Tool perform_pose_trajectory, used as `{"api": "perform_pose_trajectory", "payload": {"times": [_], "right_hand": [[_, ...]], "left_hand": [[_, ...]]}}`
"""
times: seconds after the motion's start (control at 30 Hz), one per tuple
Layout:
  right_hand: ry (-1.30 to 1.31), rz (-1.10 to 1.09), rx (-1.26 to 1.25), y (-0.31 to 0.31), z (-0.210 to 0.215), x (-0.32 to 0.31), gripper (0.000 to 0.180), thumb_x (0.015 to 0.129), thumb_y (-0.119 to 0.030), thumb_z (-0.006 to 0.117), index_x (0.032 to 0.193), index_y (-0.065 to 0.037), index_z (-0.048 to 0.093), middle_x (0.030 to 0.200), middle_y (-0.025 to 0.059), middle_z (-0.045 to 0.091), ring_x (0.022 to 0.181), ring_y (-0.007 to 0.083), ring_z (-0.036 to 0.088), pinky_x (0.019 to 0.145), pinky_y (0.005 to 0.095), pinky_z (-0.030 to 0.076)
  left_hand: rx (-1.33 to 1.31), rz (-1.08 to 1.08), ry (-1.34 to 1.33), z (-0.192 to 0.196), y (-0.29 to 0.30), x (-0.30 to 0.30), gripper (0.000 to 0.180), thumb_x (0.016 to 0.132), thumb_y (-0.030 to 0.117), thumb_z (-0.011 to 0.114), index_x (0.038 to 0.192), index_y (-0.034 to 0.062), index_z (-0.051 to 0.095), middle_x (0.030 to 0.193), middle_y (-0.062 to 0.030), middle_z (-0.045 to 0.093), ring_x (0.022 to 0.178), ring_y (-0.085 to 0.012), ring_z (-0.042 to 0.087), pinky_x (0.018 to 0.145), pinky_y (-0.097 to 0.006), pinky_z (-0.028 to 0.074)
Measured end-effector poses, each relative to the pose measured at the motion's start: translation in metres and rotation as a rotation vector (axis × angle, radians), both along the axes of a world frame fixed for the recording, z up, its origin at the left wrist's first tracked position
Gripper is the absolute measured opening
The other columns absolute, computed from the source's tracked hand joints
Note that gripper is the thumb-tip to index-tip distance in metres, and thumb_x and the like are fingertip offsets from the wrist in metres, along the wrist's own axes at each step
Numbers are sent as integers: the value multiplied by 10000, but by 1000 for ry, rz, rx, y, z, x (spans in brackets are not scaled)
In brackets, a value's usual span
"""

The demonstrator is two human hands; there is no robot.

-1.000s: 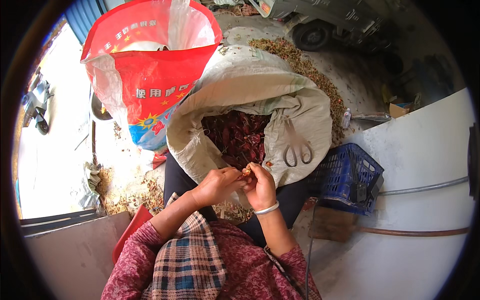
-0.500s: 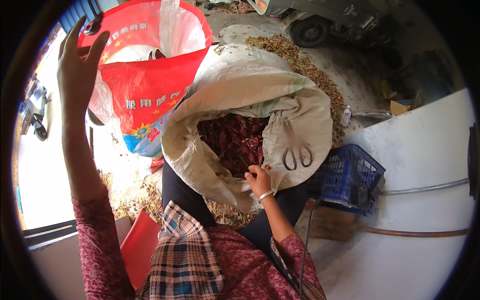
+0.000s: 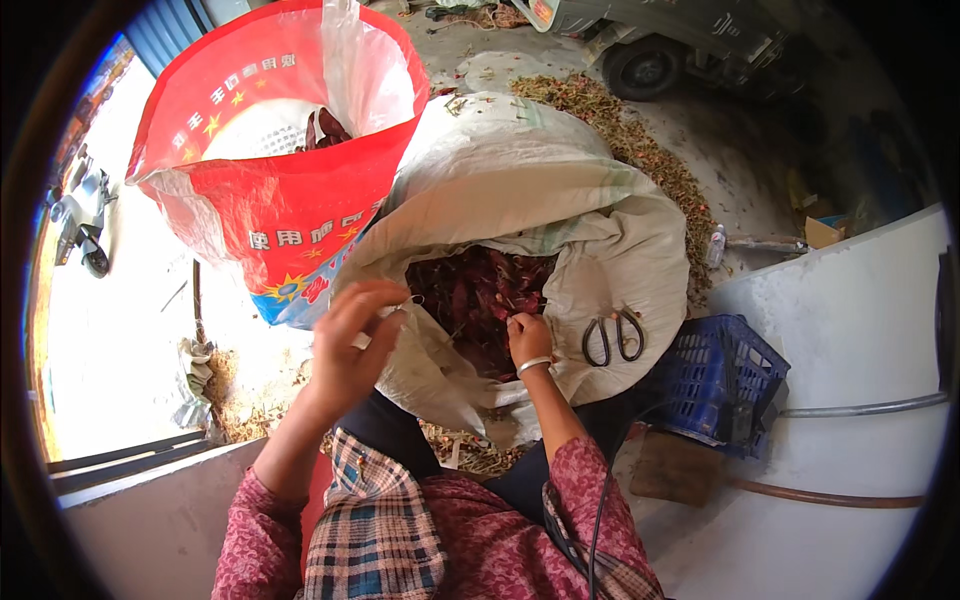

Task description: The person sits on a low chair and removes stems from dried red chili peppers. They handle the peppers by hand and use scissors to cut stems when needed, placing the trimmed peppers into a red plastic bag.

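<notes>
A large white woven sack (image 3: 620,230) stands before me with its mouth rolled down, holding a pile of dark dried red chilies (image 3: 470,290). My right hand (image 3: 528,340) is closed at the pile's right edge, its fingertips pinching a dried chili (image 3: 500,312). Over the sack's left rim hovers my left hand (image 3: 352,335), thumb and fingers apart, with nothing plainly held. Black-handled scissors (image 3: 612,338) lie on the rolled rim beside my right hand, their blades blurred. A red printed bag (image 3: 300,190) at the far left contains several dried chilies (image 3: 325,130).
To the right of the sack sits a blue plastic crate (image 3: 715,375). Plant scraps (image 3: 610,125) lie heaped on the floor behind it. A wheeled vehicle (image 3: 645,68) stands at the far right, near a clear bottle (image 3: 716,246). A white wall (image 3: 850,330) bounds the right side.
My left hand has come down from beside the red bag to the sack's left rim. My right hand has shifted slightly up onto the chilies. The whole view has shifted a little.
</notes>
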State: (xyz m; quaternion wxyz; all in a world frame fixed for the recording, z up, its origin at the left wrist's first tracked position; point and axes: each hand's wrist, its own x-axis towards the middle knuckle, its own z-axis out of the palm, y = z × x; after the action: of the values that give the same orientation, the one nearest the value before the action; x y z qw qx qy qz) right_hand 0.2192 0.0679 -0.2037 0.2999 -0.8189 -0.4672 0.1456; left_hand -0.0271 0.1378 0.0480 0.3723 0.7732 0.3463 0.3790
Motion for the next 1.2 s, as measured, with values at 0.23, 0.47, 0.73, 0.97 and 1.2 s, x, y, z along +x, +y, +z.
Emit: {"api": "perform_pose_trajectory", "payload": {"times": [0.23, 0.47, 0.73, 0.97, 1.2], "right_hand": [[251, 68, 332, -34, 105, -17, 118, 810, -152, 664, 790, -35, 665, 685, 106, 590, 642, 275, 581, 590, 375, 459], [195, 238, 456, -80, 187, -52, 59, 813, -90, 674, 840, -39, 661, 740, 102, 581, 572, 226, 573, 520, 318, 433], [91, 374, 588, -110, 225, -73, 103, 850, -61, 654, 937, -7, 652, 828, 90, 611, 681, 231, 628, 595, 329, 506], [546, 327, 470, -124, 225, -83, 130, 892, -100, 607, 784, -33, 580, 689, 27, 572, 525, 115, 510, 454, 240, 369], [1760, -22, 106, -125, 210, -90, 153, 930, -169, 575, 787, -117, 559, 587, -88, 408, 451, 11, 309, 411, 172, 264]], "left_hand": [[97, -217, 199, -63, -28, 49, 363, 810, 44, 645, 1164, 34, 571, 1131, -160, 576, 900, -298, 627, 720, -349, 531], [97, -369, 162, -71, -48, 46, 350, 800, 77, 666, 1129, 4, 572, 1011, -176, 594, 850, -343, 608, 705, -383, 507], [-685, -556, -27, -41, -83, 12, 234, 968, 212, 542, 975, -15, 598, 758, 32, 540, 721, -46, 494, 612, -233, 434], [-860, -749, -91, -33, -101, -2, 316, 982, 303, 506, 909, 3, 572, 676, 0, 508, 585, -79, 494, 534, -246, 426], [-226, -732, -114, -33, -96, -1, 189, 930, 172, 592, 898, -13, 583, 719, -79, 537, 651, -194, 528, 594, -309, 427]]}}
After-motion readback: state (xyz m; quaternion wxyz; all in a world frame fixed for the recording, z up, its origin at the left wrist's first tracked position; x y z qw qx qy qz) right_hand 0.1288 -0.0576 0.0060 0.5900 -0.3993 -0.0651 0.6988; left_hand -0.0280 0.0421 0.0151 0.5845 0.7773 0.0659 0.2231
